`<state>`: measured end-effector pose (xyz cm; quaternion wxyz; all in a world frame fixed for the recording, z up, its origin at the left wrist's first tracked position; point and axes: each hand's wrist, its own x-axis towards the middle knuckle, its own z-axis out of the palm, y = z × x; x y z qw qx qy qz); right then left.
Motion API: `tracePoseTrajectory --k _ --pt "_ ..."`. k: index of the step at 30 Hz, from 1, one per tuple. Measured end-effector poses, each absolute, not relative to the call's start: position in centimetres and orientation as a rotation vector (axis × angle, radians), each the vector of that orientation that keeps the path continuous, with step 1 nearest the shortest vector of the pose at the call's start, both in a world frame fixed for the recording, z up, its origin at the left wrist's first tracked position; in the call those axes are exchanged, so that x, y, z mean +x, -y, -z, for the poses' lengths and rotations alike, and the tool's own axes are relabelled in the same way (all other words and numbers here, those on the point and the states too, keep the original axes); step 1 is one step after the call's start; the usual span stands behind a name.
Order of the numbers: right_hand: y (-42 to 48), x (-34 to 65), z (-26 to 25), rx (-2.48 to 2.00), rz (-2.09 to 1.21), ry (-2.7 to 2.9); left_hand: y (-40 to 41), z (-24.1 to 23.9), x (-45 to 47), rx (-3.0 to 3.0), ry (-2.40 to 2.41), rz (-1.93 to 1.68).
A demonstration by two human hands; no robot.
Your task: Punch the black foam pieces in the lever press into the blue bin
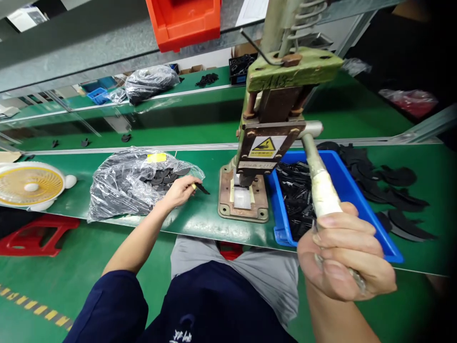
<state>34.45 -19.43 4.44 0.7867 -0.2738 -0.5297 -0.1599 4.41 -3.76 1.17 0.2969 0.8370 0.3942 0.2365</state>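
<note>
With fingers pinched, my left hand [181, 191] holds a thin curved black piece [202, 188] over the green bench. Beside that hand lies a clear plastic bag [121, 183] full of similar flat black pieces. My right hand [346, 252] is wrapped round the lever handle [324, 190] of a green and brown hand press [273, 128], which bears a yellow warning label. Below the ram, a pale block [242, 197] sits on the press's base plate [246, 214]. Right of the base stands a blue bin [357, 190] with many black parts in it.
Loose black pieces [392, 186] lie right of the bin. A white and yellow fan [32, 186] is at the left. Above hangs an orange bin [183, 21] on a metal shelf. Behind runs a green belt [171, 124] with a few pieces. A red stool [39, 233] stands lower left.
</note>
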Motion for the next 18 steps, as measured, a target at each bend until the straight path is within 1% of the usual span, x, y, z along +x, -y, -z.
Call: tracePoseTrajectory --k 7,13,18 --pt "19.8 34.2 -4.7 -0.655 0.321 1.143 5.7 -0.7 8.6 1.607 -0.955 -0.629" --pt "20.1 34.7 -4.6 -0.659 0.307 1.221 4.9 1.3 14.2 1.366 -1.014 -0.808" --pt "20.5 35.3 -4.3 -0.665 0.296 1.283 4.0 1.2 17.2 1.137 -1.108 -0.73"
